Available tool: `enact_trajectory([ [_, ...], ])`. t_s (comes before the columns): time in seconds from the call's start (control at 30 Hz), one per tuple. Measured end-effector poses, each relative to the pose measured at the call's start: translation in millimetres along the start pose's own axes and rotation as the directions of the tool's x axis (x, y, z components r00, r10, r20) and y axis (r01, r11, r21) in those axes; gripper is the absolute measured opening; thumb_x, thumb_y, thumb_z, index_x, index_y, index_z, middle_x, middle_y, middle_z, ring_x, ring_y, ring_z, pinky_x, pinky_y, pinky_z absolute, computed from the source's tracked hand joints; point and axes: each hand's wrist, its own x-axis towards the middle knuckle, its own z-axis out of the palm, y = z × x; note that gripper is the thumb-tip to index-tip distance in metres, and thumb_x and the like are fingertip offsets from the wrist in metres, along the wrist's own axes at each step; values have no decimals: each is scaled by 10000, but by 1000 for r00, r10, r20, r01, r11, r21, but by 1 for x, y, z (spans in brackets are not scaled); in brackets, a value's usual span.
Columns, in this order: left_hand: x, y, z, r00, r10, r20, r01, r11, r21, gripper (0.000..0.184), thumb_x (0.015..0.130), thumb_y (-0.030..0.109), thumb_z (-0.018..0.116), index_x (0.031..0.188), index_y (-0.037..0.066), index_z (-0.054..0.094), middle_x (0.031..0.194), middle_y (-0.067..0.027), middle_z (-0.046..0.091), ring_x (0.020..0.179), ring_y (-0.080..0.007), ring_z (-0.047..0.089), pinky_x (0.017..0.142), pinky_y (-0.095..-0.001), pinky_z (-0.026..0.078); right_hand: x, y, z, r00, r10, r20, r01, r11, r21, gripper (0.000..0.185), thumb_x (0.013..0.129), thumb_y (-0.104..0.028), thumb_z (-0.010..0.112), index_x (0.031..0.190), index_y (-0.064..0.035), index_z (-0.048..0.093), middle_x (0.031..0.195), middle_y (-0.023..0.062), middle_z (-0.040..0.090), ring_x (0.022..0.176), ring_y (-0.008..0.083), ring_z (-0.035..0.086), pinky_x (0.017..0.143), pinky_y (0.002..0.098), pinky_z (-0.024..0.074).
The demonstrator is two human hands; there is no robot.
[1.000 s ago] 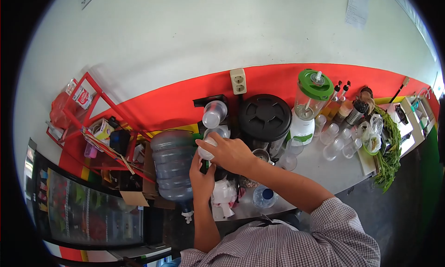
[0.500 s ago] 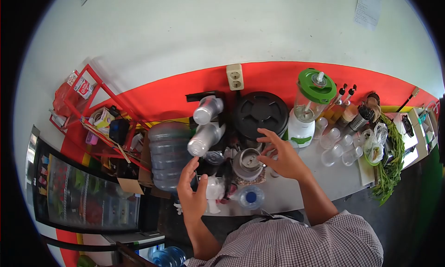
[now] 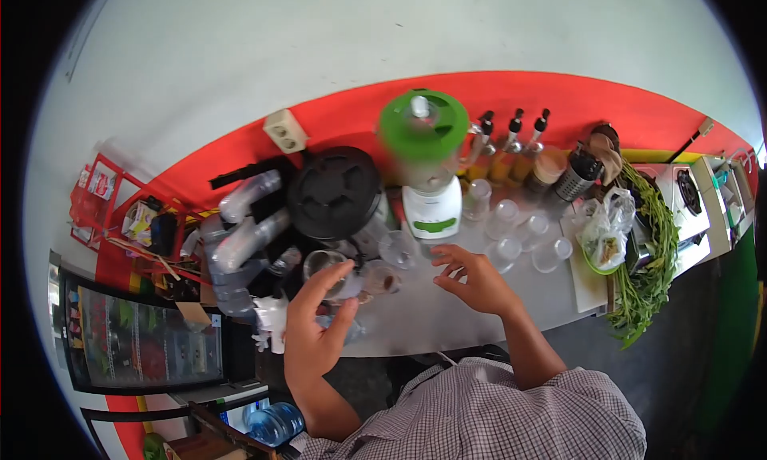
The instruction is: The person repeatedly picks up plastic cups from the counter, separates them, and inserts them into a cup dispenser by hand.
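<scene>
My left hand (image 3: 315,328) is open, thumb and fingers apart, with nothing in it. It hovers at the near side of a metal cup (image 3: 322,260) and partly covers it. A clear plastic cup (image 3: 379,278) with something brown in it stands just right of those fingers, and another clear cup (image 3: 398,250) is behind it. My right hand (image 3: 478,282) is held over the table in front of the blender (image 3: 432,212). Its fingers are slightly bent and apart, and I see nothing in them. The blender has a green lid and a white base.
A large black-lidded container (image 3: 334,192) stands left of the blender, beside stacked clear cups (image 3: 252,240). Several upturned plastic cups (image 3: 505,254) and pump bottles (image 3: 511,148) are to the right. Farther right are a plastic bag (image 3: 605,236), leafy greens (image 3: 651,260) and a stove (image 3: 679,192).
The view has swung to the right, so the blender is now near the middle. My right hand has left the metal cup and moved right, over the table before the blender.
</scene>
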Motion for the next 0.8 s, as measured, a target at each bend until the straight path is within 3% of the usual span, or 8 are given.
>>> enact_trajectory([
  [0.07,6,12,39,981,-125,149,126,992,3,429,947,102,754,1363,7,707,1348,-176,736,1272,-322,695,1093,-404,506,-15,18,-21,1000,26,-7,-26,1000,12,530,958,-98,790,1456,-37,618,1230,143,778,970,200,753,839,351,607],
  [0.1,6,-1,62,982,-42,185,46,999,-17,457,936,100,740,1384,16,700,1344,-157,742,1223,-259,703,1077,-393,511,-21,24,-33,999,33,-10,-32,999,4,529,957,-116,795,1451,-39,621,1231,156,774,965,215,756,826,351,608],
  [0.2,7,-8,123,947,-109,301,141,986,-88,449,934,98,751,1373,13,706,1347,-157,739,1204,-271,712,1082,-404,515,-46,39,-66,996,77,-36,-77,997,-2,517,955,-126,798,1436,-38,629,1215,157,774,952,217,754,811,345,601],
  [0.33,7,-19,194,909,-137,392,228,954,-194,456,972,90,735,1420,34,672,1343,-137,736,1207,-264,707,1081,-404,516,-64,52,-109,979,150,-140,-149,989,18,471,943,-103,800,1387,-30,659,1160,118,785,942,192,739,812,332,579],
  [0.47,12,-15,238,878,-151,454,259,948,-185,473,989,92,725,1454,58,646,1374,-119,721,1210,-256,703,1069,-405,521,-77,77,-138,963,148,-226,-156,988,-17,437,929,-87,802,1346,-27,683,1139,100,792,932,197,739,815,343,576],
  [0.57,18,-16,264,874,-145,463,259,946,-193,480,989,88,725,1461,73,641,1403,-107,708,1215,-251,699,1061,-410,524,-81,92,-155,927,102,-361,-158,979,-129,412,908,-78,806,1303,-25,699,1125,108,784,992,251,731,863,384,574],
  [0.63,21,-17,282,860,-173,479,283,944,-168,474,993,83,721,1460,78,641,1403,-102,707,1222,-252,694,1059,-413,525,-85,102,-168,896,-89,-436,-117,898,-424,454,872,-73,820,1307,-43,696,1199,121,758,1116,308,694,955,422,544],
  [0.8,18,-25,328,808,-130,574,289,937,-195,509,994,83,705,1492,57,605,1450,-132,670,1225,-292,691,1047,-416,543,-100,120,-187,884,-84,-459,-181,846,-502,594,833,-94,842,1391,-77,640,1403,148,652,1313,392,568,1104,480,469],
])
